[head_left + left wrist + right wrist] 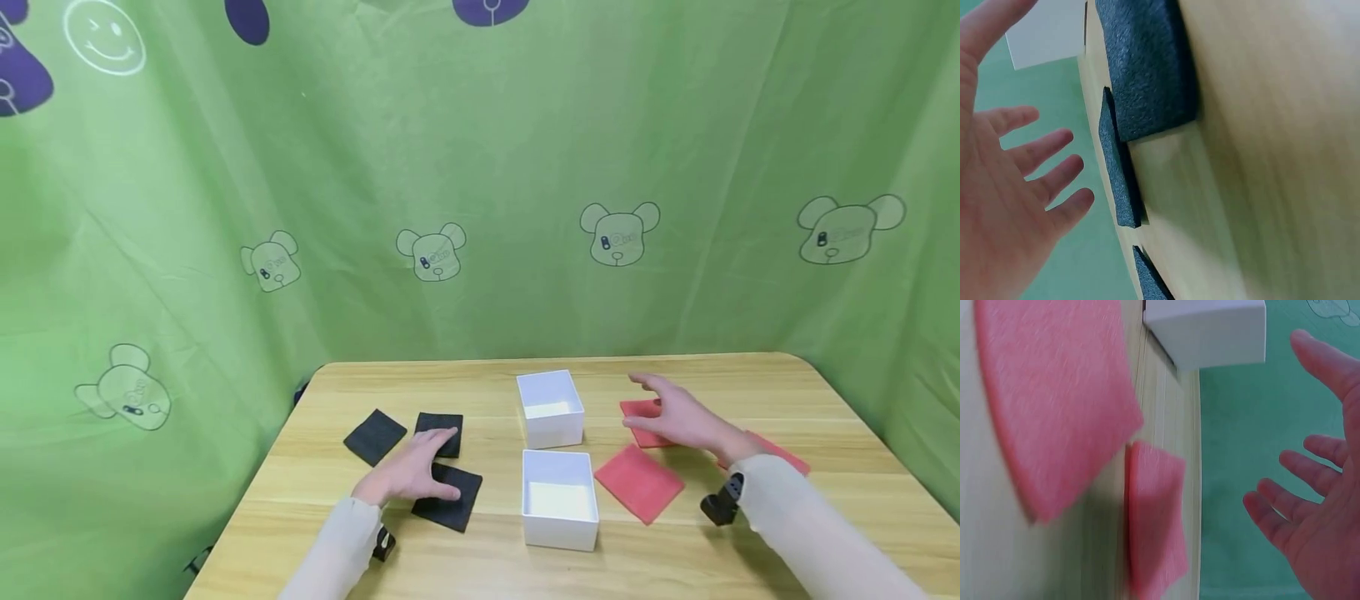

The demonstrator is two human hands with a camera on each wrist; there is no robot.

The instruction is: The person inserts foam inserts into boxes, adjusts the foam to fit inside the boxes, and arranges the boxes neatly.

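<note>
Left hand (411, 475): fingers spread — over the black square foam pads (448, 496).
Right hand (678, 417): fingers spread — above the far red square foam pad (640, 410).

A staged recording corner is shown: a wooden table (675, 567) enclosed by green cartoon-bear printed curtains (480, 183).

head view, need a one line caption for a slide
Open left hand over black foam squares, open right hand over red ones, two white boxes between.
</note>
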